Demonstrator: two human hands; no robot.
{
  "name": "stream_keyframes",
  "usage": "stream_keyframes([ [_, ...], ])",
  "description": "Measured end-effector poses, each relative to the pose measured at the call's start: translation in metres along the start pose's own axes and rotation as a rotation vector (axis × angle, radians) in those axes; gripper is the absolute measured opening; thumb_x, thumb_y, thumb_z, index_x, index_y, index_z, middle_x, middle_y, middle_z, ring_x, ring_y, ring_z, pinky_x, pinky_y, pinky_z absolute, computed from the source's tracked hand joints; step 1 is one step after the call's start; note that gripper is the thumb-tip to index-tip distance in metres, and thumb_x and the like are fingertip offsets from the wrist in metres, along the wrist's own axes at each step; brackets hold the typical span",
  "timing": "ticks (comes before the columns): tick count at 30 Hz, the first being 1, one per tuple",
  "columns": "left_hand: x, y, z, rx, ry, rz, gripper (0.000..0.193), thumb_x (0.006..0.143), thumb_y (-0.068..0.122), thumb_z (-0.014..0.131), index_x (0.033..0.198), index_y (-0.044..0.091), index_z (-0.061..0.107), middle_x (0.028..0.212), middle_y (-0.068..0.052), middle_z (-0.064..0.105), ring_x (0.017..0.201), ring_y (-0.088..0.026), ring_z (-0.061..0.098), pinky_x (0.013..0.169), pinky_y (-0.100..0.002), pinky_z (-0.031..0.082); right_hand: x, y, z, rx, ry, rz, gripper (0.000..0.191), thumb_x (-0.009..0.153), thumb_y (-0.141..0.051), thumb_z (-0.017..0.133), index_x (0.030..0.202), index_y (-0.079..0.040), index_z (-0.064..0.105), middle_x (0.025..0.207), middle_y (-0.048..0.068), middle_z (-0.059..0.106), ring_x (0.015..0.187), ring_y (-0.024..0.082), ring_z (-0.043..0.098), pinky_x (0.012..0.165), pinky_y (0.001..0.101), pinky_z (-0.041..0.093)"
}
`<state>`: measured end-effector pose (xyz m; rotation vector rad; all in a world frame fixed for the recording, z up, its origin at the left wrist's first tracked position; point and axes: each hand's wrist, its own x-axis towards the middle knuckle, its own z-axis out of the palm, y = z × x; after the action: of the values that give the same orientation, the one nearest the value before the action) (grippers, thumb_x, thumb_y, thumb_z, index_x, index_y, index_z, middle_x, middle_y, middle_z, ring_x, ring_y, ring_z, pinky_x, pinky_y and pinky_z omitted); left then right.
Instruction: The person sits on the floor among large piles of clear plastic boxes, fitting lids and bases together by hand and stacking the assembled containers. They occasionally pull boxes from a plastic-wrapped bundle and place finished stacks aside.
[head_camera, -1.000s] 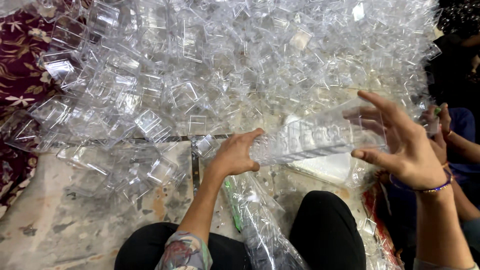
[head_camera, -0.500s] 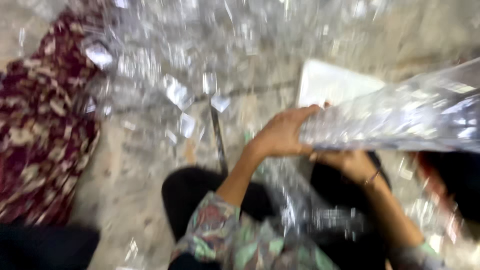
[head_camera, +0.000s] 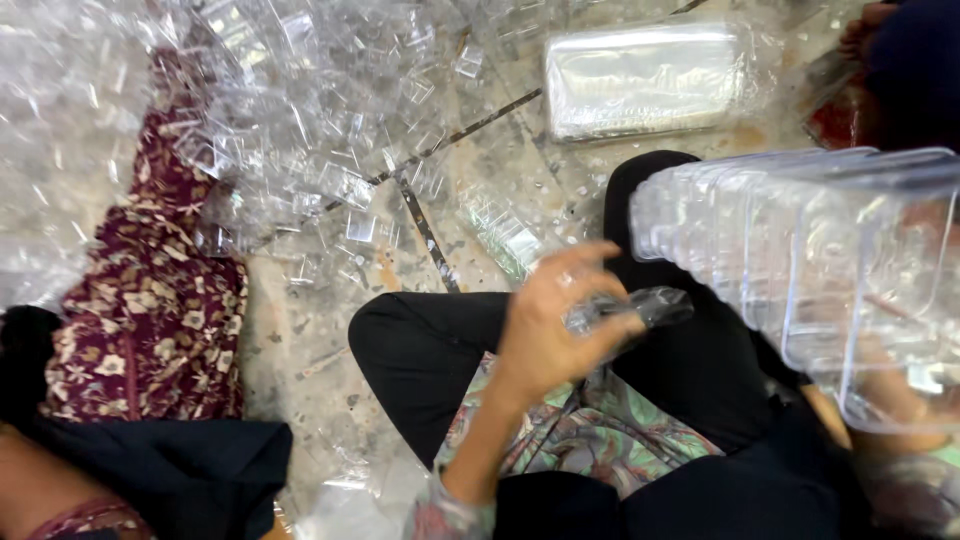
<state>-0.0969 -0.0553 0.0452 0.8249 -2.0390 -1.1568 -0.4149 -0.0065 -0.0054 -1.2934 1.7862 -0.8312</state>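
A long stack of nested clear plastic containers (head_camera: 800, 270) fills the right side, tilted and very close to the camera. My right hand (head_camera: 893, 398) shows only dimly through the plastic, under the stack's near end, holding it up. My left hand (head_camera: 548, 335) is over my lap in black trousers (head_camera: 420, 340), with its fingers closed on a crumpled piece of clear plastic wrap (head_camera: 645, 305) near the stack's far end.
A heap of loose clear plastic boxes (head_camera: 300, 110) covers the stone floor (head_camera: 290, 350) at upper left. A wrapped pack of containers (head_camera: 640, 80) lies at the top. A maroon floral cloth (head_camera: 150, 300) and another person's dark clothing (head_camera: 150, 460) are at left. Someone else sits at top right (head_camera: 905, 70).
The view has swung down and left. The stack has come up closer to the camera on the right. My left hand has left the stack's end and now grips the clear wrap.
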Motion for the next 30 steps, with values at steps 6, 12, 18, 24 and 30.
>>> stream_keyframes([
  [6, -0.014, -0.037, 0.055, 0.419, -0.169, -0.042, 0.023, 0.071, -0.001, 0.066, 0.089, 0.008, 0.079, 0.135, -0.018, 0.065, 0.116, -0.038, 0.064, 0.1, -0.047, 0.053, -0.045, 0.017, -0.004, 0.008, 0.009, 0.098, 0.064, 0.077, -0.034, 0.08, 0.132, -0.006, 0.064, 0.134, 0.011, 0.067, 0.122, 0.025, 0.062, 0.105, 0.0415, 0.047],
  [12, 0.023, -0.062, 0.006, 0.334, -0.008, -0.099, 0.039, 0.078, -0.004, 0.055, 0.107, 0.005, 0.079, 0.124, -0.01, 0.074, 0.103, -0.032, 0.073, 0.095, -0.04, 0.058, -0.071, 0.041, -0.02, -0.15, 0.02, 0.175, 0.075, 0.071, -0.04, 0.084, 0.135, -0.009, 0.062, 0.137, 0.009, 0.065, 0.125, 0.025, 0.06, 0.108, 0.042, 0.045],
  [18, 0.054, 0.012, -0.035, 0.261, 0.059, 0.029, 0.064, 0.071, -0.007, 0.049, 0.131, 0.005, 0.066, 0.148, -0.008, 0.057, 0.111, -0.03, 0.072, 0.08, -0.036, 0.059, -0.085, 0.076, -0.042, 0.006, 0.027, 0.081, 0.075, 0.069, -0.028, 0.085, 0.138, -0.009, 0.061, 0.135, 0.013, 0.066, 0.123, 0.025, 0.062, 0.103, 0.0435, 0.05],
  [24, 0.07, 0.056, -0.023, 0.355, 0.009, 0.093, 0.07, 0.071, -0.004, 0.056, 0.14, 0.009, 0.058, 0.157, -0.01, 0.051, 0.125, -0.038, 0.065, 0.101, -0.042, 0.055, -0.118, 0.095, -0.06, 0.18, -0.102, 0.099, 0.078, 0.067, -0.016, 0.086, 0.14, -0.009, 0.06, 0.134, 0.017, 0.066, 0.121, 0.024, 0.065, 0.098, 0.0451, 0.055],
  [30, 0.074, 0.069, 0.009, 0.289, -0.174, 0.097, 0.098, 0.065, -0.007, 0.053, 0.159, 0.015, 0.037, 0.164, -0.012, 0.038, 0.126, -0.04, 0.06, 0.097, -0.046, 0.053, -0.141, 0.073, -0.067, -0.1, -0.029, 0.197, 0.091, 0.065, -0.017, 0.09, 0.15, -0.017, 0.057, 0.128, 0.014, 0.072, 0.109, 0.026, 0.074, 0.082, 0.0408, 0.064],
])
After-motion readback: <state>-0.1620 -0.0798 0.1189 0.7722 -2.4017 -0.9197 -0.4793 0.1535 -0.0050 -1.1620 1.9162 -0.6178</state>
